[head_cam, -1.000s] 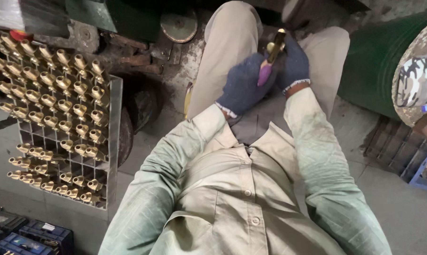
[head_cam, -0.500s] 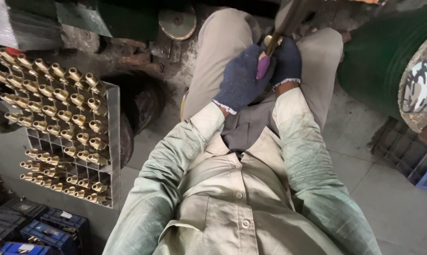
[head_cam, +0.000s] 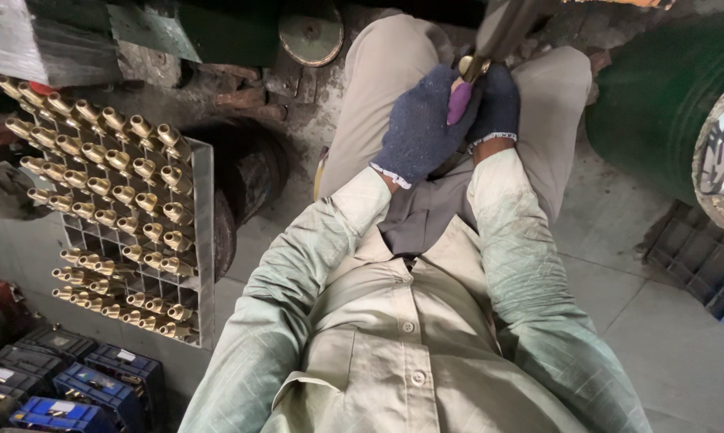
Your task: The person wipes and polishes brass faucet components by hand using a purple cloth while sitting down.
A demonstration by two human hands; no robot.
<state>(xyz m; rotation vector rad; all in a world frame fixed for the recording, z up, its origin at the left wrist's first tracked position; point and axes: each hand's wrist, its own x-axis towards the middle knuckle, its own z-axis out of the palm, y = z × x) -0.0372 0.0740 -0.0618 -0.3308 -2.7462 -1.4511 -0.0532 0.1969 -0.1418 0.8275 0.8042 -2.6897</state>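
Both my hands wear dark blue knit gloves and meet over my lap. My left hand (head_cam: 418, 128) is closed around a small brass part (head_cam: 464, 66) with a purple end (head_cam: 458, 103). My right hand (head_cam: 496, 103) presses against the same part from the other side, fingers curled. A grey metal rod (head_cam: 502, 28) comes down from the top edge and meets the brass tip. How the part sits inside the fingers is hidden.
A grey metal grid rack (head_cam: 204, 240) with several brass fittings (head_cam: 129, 192) stands to my left. Blue boxes (head_cam: 97, 389) lie at the lower left. A green drum (head_cam: 658, 104) and a dark crate (head_cam: 698, 265) are to the right, with a round metal disc (head_cam: 311, 34) ahead.
Both hands have moved forward, away from my body, carrying the brass part up to the grey rod, which was not over it before. The view has shifted slightly.
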